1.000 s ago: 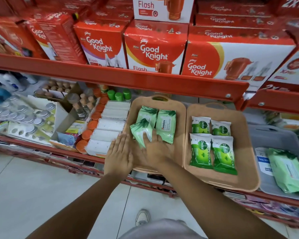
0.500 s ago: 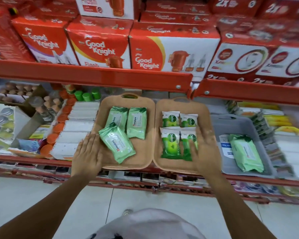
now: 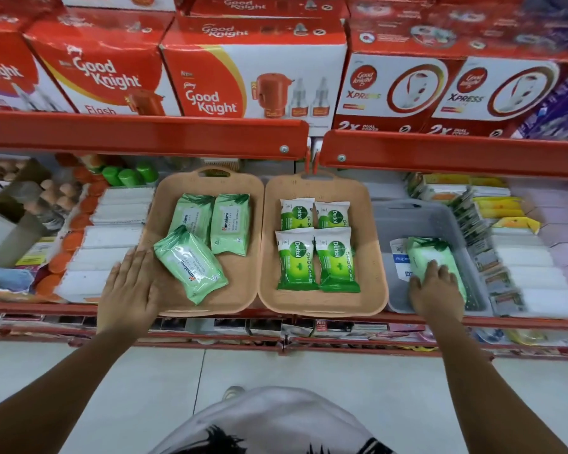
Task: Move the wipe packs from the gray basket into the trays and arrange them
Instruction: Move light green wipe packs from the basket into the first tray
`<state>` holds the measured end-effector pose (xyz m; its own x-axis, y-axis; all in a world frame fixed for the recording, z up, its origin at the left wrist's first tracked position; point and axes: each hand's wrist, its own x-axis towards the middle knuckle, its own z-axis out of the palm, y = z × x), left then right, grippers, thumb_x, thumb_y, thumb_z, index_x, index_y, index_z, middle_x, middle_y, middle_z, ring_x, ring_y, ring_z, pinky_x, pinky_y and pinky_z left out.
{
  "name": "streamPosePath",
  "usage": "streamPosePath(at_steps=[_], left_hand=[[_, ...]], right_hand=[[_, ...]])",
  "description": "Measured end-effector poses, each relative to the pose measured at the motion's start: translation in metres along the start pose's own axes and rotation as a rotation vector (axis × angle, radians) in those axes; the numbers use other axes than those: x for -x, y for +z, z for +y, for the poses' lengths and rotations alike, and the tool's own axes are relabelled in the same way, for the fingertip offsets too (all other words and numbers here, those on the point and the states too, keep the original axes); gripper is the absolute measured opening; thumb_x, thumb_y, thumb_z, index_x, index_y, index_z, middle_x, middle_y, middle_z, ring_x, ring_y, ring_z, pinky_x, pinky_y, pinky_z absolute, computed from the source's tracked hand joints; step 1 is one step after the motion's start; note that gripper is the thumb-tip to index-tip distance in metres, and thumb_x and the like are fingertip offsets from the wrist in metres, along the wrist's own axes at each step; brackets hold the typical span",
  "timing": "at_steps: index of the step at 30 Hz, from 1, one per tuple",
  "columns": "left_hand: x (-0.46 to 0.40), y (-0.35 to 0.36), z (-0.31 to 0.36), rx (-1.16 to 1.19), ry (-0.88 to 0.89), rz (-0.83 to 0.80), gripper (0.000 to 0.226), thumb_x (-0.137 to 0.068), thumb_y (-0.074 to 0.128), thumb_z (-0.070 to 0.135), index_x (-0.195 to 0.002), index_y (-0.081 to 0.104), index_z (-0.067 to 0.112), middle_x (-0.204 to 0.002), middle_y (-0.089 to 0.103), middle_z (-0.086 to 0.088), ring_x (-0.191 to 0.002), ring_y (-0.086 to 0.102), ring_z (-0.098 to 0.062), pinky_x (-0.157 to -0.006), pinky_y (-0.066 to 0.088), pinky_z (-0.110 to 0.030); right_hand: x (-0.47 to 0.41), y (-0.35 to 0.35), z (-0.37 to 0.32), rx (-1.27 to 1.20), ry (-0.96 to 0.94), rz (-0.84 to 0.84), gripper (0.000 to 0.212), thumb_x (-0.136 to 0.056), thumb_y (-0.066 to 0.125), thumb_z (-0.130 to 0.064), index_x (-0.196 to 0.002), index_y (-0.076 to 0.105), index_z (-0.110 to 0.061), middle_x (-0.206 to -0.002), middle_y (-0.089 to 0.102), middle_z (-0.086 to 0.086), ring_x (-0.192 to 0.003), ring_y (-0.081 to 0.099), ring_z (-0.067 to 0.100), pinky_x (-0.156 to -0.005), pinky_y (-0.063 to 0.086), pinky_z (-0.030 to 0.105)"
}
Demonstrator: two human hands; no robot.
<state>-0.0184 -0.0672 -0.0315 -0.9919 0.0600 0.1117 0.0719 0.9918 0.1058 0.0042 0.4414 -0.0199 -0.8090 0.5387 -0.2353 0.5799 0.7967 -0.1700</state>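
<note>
One wipe pack (image 3: 435, 257) in gray basket (image 3: 417, 217) under right hand (image 3: 435, 291), grasp unclear; left hand (image 3: 130, 290) flat on tray (image 3: 240, 290).

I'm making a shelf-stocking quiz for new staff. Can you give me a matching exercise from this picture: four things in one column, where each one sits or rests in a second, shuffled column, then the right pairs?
Things:
1. Dettol packs
2. Tilted pale green pack
3. Left hand
4. Right hand

Places:
A. Flat on the left tray's near left rim
B. In the right tray, two rows of two
C. On the wipe pack in the gray basket
D. In the left tray, lying askew in front of two upright packs

Pairs: 1-B, 2-D, 3-A, 4-C
</note>
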Motion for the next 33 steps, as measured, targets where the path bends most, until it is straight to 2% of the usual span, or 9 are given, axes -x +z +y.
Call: streamPosePath(at_steps=[5, 9, 12, 15, 19, 22, 24, 27, 33], left_hand=[[0.001, 0.000, 0.000, -0.002, -0.009, -0.008, 0.065, -0.088, 0.021, 0.032, -0.143, 0.031, 0.000, -0.148, 0.036, -0.020, -0.141, 0.024, -0.031, -0.115, -0.010, -0.020], [0.001, 0.000, 0.000, -0.002, -0.016, -0.013, 0.065, -0.088, 0.021, 0.033, -0.144, 0.030, 0.001, -0.149, 0.034, -0.019, -0.142, 0.022, -0.029, -0.115, -0.010, -0.020], [0.001, -0.002, 0.000, -0.001, -0.019, -0.016, 0.065, -0.088, 0.020, 0.033, -0.144, 0.030, 0.000, -0.149, 0.034, -0.019, -0.141, 0.023, -0.029, -0.114, -0.011, -0.020], [0.001, -0.003, 0.001, 0.006, -0.019, -0.017, 0.066, -0.087, 0.020, 0.033, -0.143, 0.032, -0.001, -0.148, 0.036, -0.020, -0.140, 0.025, -0.031, -0.114, -0.010, -0.020], [0.000, -0.004, 0.002, 0.026, -0.028, -0.027, 0.066, -0.086, 0.022, 0.032, -0.141, 0.034, -0.002, -0.146, 0.039, -0.021, -0.139, 0.027, -0.031, -0.114, -0.010, -0.020], [0.001, -0.006, 0.002, 0.030, -0.026, -0.035, 0.066, -0.086, 0.022, 0.031, -0.141, 0.034, -0.002, -0.146, 0.039, -0.021, -0.139, 0.029, -0.031, -0.115, -0.009, -0.021], [0.000, -0.007, 0.002, 0.031, -0.022, -0.041, 0.065, -0.086, 0.023, 0.031, -0.141, 0.034, -0.002, -0.146, 0.039, -0.021, -0.139, 0.029, -0.030, -0.115, -0.009, -0.022], [0.001, -0.007, 0.001, 0.037, -0.034, -0.055, 0.064, -0.087, 0.024, 0.030, -0.140, 0.036, -0.002, -0.146, 0.040, -0.020, -0.138, 0.029, -0.030, -0.115, -0.009, -0.024], [0.000, -0.006, -0.001, 0.035, -0.031, -0.077, 0.062, -0.088, 0.027, 0.031, -0.140, 0.036, -0.001, -0.147, 0.039, -0.018, -0.139, 0.028, -0.027, -0.115, -0.007, -0.027]], right_hand=[[0.002, 0.000, -0.009, 0.028, -0.047, 0.042, 0.061, -0.094, 0.045, -0.035, -0.146, 0.029, -0.008, -0.152, 0.033, 0.020, -0.137, 0.031, 0.040, -0.109, 0.034, 0.051], [-0.010, -0.009, -0.009, 0.021, 0.009, -0.023, 0.077, -0.090, 0.053, -0.048, -0.151, 0.016, -0.021, -0.159, 0.011, 0.020, -0.144, 0.016, 0.042, -0.115, 0.022, 0.053], [-0.015, -0.012, -0.010, 0.006, 0.044, -0.069, 0.075, -0.089, 0.056, -0.041, -0.151, 0.018, -0.022, -0.156, 0.018, 0.024, -0.138, 0.028, 0.045, -0.109, 0.030, 0.056], [-0.009, -0.012, -0.019, -0.026, 0.064, 0.009, 0.067, -0.089, 0.057, -0.036, -0.147, 0.029, -0.018, -0.146, 0.033, 0.027, -0.129, 0.037, 0.048, -0.105, 0.034, 0.057], [0.014, -0.020, -0.043, -0.108, 0.008, 0.190, 0.061, -0.090, 0.057, -0.032, -0.144, 0.036, -0.013, -0.141, 0.038, 0.031, -0.125, 0.038, 0.049, -0.102, 0.033, 0.055], [0.041, -0.029, -0.074, -0.129, -0.139, 0.385, 0.056, -0.089, 0.054, -0.035, -0.140, 0.044, -0.012, -0.138, 0.042, 0.031, -0.121, 0.042, 0.048, -0.097, 0.038, 0.054], [0.058, -0.032, -0.099, -0.081, -0.267, 0.452, 0.060, -0.086, 0.043, -0.045, -0.136, 0.047, -0.014, -0.134, 0.048, 0.030, -0.115, 0.048, 0.046, -0.092, 0.042, 0.053], [0.080, -0.031, -0.144, -0.026, -0.427, 0.383, 0.059, -0.088, 0.038, -0.049, -0.139, 0.043, -0.019, -0.135, 0.049, 0.025, -0.112, 0.050, 0.043, -0.090, 0.044, 0.051], [0.120, -0.002, -0.244, -0.039, -0.730, 0.156, 0.054, -0.091, 0.043, -0.043, -0.142, 0.040, -0.025, -0.146, 0.040, 0.017, -0.127, 0.040, 0.036, -0.101, 0.035, 0.049]])
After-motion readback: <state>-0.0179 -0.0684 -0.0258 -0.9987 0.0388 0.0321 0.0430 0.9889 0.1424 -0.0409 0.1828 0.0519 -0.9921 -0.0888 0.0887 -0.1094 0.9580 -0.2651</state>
